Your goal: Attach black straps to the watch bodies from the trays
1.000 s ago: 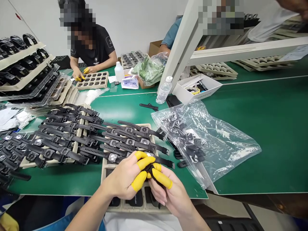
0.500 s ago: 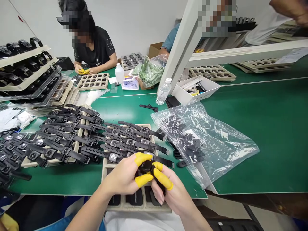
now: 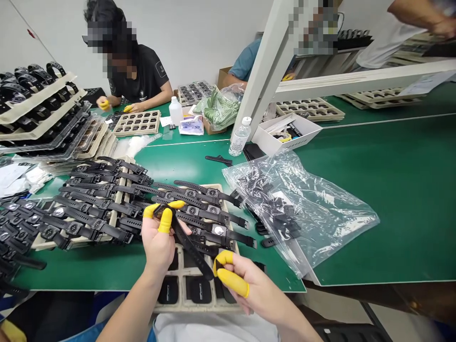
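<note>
My left hand (image 3: 159, 242), with yellow finger covers, is closed around a smartwatch (image 3: 162, 212) above the tray. From the watch, a black strap (image 3: 190, 249) hangs diagonally toward my other hand. My right hand (image 3: 240, 280), also wearing yellow finger covers, pinches something small and dark beside the strap's free end; what it is I cannot make out. Below both hands lies a beige tray (image 3: 182, 280). Its near compartments hold dark square pieces (image 3: 200, 289), and strapped watches (image 3: 192, 210) lie face down across its far part.
More strapped watches (image 3: 98, 223) cover trays on the left, near tall tray stacks (image 3: 39, 128). A clear plastic bag (image 3: 320, 209) with black straps lies right. Behind it stand a bottle (image 3: 241, 137) and a white box (image 3: 285, 135). A co-worker (image 3: 138, 76) sits across.
My hands have moved apart. The left has gone up and left with the watch, its strap now stretched out in view; the right has moved slightly lower. The co-worker's hands have separated.
</note>
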A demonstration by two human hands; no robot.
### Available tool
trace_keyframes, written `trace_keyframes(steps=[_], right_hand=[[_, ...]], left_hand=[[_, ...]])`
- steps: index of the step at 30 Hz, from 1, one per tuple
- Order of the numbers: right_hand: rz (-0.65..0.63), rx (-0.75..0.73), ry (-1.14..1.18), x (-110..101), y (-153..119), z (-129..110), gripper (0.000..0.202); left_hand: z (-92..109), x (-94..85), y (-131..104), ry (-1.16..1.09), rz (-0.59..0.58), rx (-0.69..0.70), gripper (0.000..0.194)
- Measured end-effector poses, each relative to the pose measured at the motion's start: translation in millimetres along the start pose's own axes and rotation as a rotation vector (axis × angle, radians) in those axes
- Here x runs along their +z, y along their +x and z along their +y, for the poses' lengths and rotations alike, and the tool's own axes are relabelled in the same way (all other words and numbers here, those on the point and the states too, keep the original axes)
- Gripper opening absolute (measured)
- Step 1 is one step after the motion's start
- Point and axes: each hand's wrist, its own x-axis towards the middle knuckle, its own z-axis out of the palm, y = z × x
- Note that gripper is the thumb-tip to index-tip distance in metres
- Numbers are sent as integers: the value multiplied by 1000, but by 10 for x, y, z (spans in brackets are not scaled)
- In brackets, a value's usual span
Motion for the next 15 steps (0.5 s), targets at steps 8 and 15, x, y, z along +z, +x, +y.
trace_keyframes(steps=[8, 15], right_hand=[[67, -204, 178, 109, 72, -119, 53], [-9, -184, 232, 139, 117, -118, 51]], left_hand=[[-46, -1, -174, 512, -685, 42, 35], [-86, -82, -163, 780, -909, 420, 62]])
